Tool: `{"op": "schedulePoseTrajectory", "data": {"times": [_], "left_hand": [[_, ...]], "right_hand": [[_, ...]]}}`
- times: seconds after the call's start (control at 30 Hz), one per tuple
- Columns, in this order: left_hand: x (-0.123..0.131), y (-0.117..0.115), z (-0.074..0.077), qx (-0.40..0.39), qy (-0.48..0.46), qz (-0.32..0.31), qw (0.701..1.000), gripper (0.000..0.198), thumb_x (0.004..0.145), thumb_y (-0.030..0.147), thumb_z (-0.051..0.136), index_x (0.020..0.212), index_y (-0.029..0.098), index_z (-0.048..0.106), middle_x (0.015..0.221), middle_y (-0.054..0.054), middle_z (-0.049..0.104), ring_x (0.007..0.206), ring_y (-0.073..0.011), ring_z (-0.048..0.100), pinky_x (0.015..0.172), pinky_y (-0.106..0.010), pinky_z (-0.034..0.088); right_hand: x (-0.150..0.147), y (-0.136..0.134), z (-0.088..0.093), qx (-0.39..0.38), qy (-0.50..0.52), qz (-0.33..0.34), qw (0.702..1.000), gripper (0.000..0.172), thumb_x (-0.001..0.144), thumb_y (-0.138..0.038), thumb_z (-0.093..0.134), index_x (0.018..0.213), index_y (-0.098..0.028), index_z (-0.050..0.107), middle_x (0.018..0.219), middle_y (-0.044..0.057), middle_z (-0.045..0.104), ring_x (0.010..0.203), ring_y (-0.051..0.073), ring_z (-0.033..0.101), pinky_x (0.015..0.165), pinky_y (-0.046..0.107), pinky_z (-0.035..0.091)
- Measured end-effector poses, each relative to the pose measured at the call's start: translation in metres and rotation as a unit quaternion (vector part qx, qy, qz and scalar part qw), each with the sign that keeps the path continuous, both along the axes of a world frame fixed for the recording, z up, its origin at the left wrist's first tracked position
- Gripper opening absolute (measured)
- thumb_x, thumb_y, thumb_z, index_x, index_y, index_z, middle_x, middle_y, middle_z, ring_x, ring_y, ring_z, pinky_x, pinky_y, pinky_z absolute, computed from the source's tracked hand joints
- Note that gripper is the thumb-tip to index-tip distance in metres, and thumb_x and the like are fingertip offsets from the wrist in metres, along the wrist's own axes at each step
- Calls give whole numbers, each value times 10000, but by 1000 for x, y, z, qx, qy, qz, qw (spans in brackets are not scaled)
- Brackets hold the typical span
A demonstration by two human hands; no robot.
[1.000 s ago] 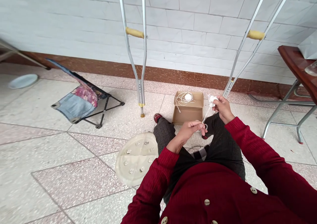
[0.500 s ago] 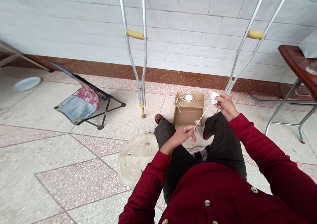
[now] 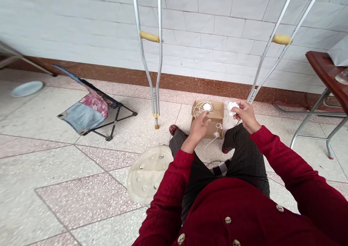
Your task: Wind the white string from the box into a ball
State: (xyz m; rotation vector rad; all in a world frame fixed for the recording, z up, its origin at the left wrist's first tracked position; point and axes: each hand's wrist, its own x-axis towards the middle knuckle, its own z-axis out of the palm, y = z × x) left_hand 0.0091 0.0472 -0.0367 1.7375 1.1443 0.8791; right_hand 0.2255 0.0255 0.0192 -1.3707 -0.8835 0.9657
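Note:
My right hand point(image 3: 244, 115) is closed round a small white ball of string point(image 3: 232, 107), held above my right knee. A loose white string end point(image 3: 216, 133) hangs down from it over the floor between my knees. My left hand point(image 3: 199, 125) reaches forward with its fingers apart, holding nothing, just in front of an open cardboard box point(image 3: 208, 119). Inside the box lie another white ball point(image 3: 207, 107) and loose loops of string. I sit in a red buttoned cardigan and dark trousers.
Two metal crutches point(image 3: 152, 57) point(image 3: 274, 43) lean against the white tiled wall. A folded camp stool point(image 3: 91, 106) lies at the left, a pale round lid point(image 3: 148, 173) beside my left leg, a plate point(image 3: 27, 88) far left, a brown table point(image 3: 326, 72) at the right.
My left hand let go of the string it was pinching and moved up towards the box, fingers opening. The string now dangles slack from my right hand.

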Motion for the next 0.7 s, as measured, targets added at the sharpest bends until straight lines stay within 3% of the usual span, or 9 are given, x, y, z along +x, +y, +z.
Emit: {"op": "schedulePoseTrajectory", "data": {"times": [0.07,0.17,0.27,0.33,0.4,0.6,0.7], "left_hand": [[25,-8,10,-68,-137,-40,987,442,863,222,595,1303,215,559,1315,-99,602,1165,-242,585,931,-380,514],[54,-23,15,-164,-298,-83,937,522,829,263,667,1331,229,525,1348,-109,575,1155,-246,591,862,-357,548],[66,-35,10,-220,-368,-71,901,478,831,331,683,1273,197,557,1099,-96,692,895,-186,680,780,-322,558],[62,-41,4,-239,-353,-64,902,347,840,386,667,1086,143,638,821,-55,704,636,-133,653,653,-273,537],[52,-46,0,-251,-317,-86,911,315,845,427,648,913,119,658,672,-26,663,496,-106,588,555,-244,487],[8,-60,-8,-270,-234,-174,918,346,856,461,616,855,117,656,630,-35,675,496,-134,608,569,-261,483],[-3,-62,-24,-270,-177,-182,929,349,842,460,624,761,121,646,630,-43,680,515,-141,619,579,-261,486]], "right_hand": [[-10,0,-2,-3,-30,16,999,275,593,-223,695,840,-175,584,666,-55,590,347,56,490,301,171,253],[-22,1,-5,14,-71,35,997,256,609,-228,676,849,-173,606,685,-48,581,380,60,493,331,177,306],[-25,2,-7,23,-104,43,993,262,624,-225,665,878,-183,614,701,-47,577,420,68,502,361,185,351],[-21,5,-9,22,-103,40,994,272,621,-225,670,883,-187,611,686,-53,569,414,71,500,358,188,339],[-13,8,-13,17,-80,28,996,276,602,-222,686,863,-185,603,648,-64,548,387,70,489,337,187,298],[7,7,-29,-39,29,18,999,315,561,-199,725,850,-175,604,618,-59,594,371,72,498,323,182,288],[3,-3,-27,-82,98,105,986,352,577,-196,742,910,-174,633,695,-30,660,446,79,551,403,188,415]]}}
